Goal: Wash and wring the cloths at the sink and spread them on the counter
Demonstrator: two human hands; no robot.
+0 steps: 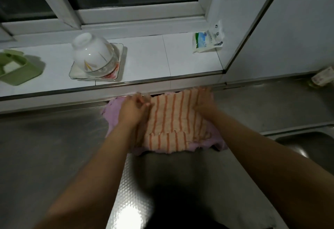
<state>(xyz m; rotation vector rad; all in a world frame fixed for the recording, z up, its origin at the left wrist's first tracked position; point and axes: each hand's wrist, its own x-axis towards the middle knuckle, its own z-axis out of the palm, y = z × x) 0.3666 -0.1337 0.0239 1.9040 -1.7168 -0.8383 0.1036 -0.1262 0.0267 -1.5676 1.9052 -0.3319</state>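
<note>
Two cloths lie stacked on the counter point(54, 147) against its back edge, the top cloth point(173, 118) over the bottom cloth point(113, 115), left hand point(133, 109) on the stack's left side, right hand point(206, 106) on its right. Behind, on the windowsill point(148, 60): a container point(16, 68) far left, an upturned bowl point(94, 55) on a plate point(115, 73), a packet point(207, 39) right. The sink point(310, 143) sits right of the cloths.

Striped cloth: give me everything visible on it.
The striped cloth is cream with orange stripes, terry-like, with frayed edges. It lies spread mostly flat on the pink cloth, on the steel counter by the ledge. Its near edge is folded over. The left hand and right hand press its sides.
</note>
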